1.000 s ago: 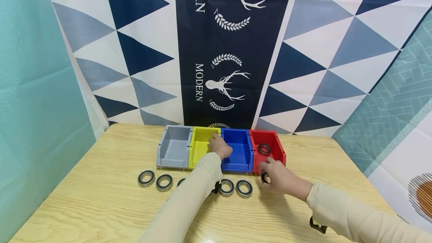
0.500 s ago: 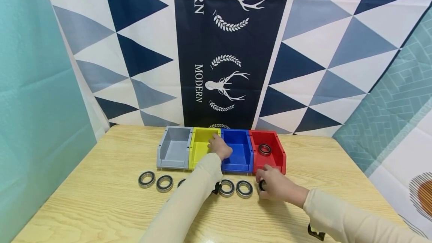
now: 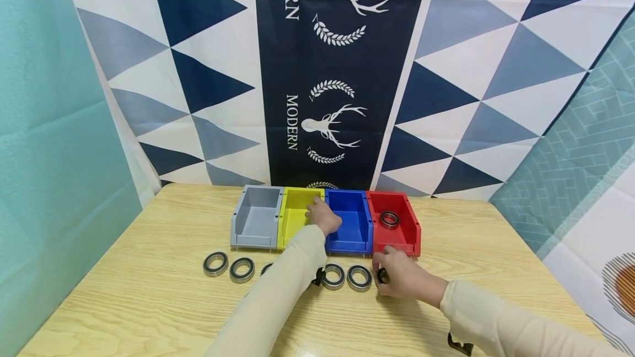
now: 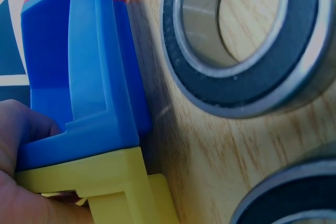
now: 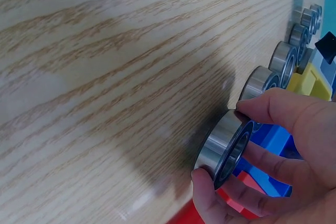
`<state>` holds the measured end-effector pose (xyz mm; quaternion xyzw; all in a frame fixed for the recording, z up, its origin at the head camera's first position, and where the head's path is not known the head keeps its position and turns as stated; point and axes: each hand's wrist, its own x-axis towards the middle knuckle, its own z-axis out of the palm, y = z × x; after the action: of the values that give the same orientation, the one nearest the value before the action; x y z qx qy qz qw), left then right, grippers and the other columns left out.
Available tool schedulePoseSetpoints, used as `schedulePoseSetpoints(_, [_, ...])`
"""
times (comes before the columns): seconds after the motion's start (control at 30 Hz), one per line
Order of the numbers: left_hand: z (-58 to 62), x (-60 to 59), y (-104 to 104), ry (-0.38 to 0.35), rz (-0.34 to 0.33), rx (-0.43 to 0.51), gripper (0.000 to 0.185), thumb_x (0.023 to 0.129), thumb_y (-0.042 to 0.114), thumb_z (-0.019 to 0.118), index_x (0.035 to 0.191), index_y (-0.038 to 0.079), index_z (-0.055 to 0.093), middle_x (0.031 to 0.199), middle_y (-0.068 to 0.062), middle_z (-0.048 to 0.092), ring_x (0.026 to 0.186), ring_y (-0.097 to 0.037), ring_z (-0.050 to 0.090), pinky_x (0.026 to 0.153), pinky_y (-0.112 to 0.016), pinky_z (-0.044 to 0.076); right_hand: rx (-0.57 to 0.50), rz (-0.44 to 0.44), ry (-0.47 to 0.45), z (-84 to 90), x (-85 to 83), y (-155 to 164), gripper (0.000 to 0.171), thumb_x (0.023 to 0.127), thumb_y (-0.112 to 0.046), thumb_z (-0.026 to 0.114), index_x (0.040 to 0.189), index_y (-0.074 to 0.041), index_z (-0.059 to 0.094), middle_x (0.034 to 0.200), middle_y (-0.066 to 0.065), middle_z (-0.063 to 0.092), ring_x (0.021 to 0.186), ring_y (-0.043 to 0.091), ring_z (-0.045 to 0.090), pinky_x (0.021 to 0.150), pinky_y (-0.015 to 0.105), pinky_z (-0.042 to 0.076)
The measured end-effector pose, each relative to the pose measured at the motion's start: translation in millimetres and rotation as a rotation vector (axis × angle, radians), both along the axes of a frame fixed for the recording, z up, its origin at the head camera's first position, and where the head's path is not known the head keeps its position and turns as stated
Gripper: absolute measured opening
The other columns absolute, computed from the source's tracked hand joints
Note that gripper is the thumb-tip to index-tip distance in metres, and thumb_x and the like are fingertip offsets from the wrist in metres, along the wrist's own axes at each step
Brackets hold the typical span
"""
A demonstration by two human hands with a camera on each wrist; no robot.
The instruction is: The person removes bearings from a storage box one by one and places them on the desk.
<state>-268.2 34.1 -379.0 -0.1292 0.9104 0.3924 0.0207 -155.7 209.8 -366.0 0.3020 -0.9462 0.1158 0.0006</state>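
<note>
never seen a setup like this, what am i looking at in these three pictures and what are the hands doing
A person works with bare hands and wears three cameras. The wide picture comes from the head; the close-ups come from each wrist. On the wooden table stand four bins: grey, yellow, blue and red, the red one holding one bearing ring. More rings lie in a row in front. The left hand grips the wall between the yellow and blue bins. The right hand pinches a ring on edge.
</note>
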Motion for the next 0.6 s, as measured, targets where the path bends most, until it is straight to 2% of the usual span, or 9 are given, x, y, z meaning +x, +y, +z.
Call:
schedulePoseSetpoints(0.13, [0.0,1.4,0.2,0.002,-0.005,-0.007,0.067,0.081,0.017,0.068,0.135,0.001,0.032,0.123,-0.024,0.048,0.108,-0.036,0.049,0.095,-0.046,0.048,0.015,0.004,0.005,-2.8,-0.8,-0.4,0.027,0.064,-0.009,0.081,0.081,-0.011,0.060,0.075,0.000,0.054,0.072,0.008,0.043,0.056,0.019,0.036])
schedulePoseSetpoints(0.17, [6.5,5.9,-0.9,-0.014,-0.014,0.007,0.066,0.082,0.015,0.068,0.135,0.000,0.032,0.125,-0.024,0.048,0.109,-0.036,0.049,0.098,-0.047,0.047,0.018,0.004,0.006,-3.2,-1.0,-0.4,0.027,0.064,-0.010,0.081,0.081,-0.011,0.060,0.075,0.000,0.054,0.072,0.008,0.043,0.056,0.020,0.036])
schedulePoseSetpoints(0.33, [3.0,2.8,-0.8,-0.014,-0.022,-0.010,0.067,0.082,0.016,0.068,0.136,0.001,0.031,0.125,-0.025,0.048,0.108,-0.037,0.049,0.096,-0.047,0.048,0.019,0.000,-0.001,-3.9,-1.4,-1.1,0.028,0.064,-0.010,0.081,0.082,-0.011,0.060,0.075,0.000,0.054,0.072,0.008,0.043,0.057,0.019,0.037])
schedulePoseSetpoints(0.6, [4.7,3.8,-2.3,-0.015,-0.029,-0.003,0.068,0.083,0.017,0.068,0.137,0.001,0.031,0.127,-0.024,0.047,0.111,-0.037,0.049,0.098,-0.048,0.047,0.016,-0.021,-0.042,-3.3,-2.0,-4.6,0.029,0.065,-0.010,0.082,0.085,-0.010,0.061,0.079,0.003,0.056,0.074,0.010,0.045,0.057,0.020,0.039])
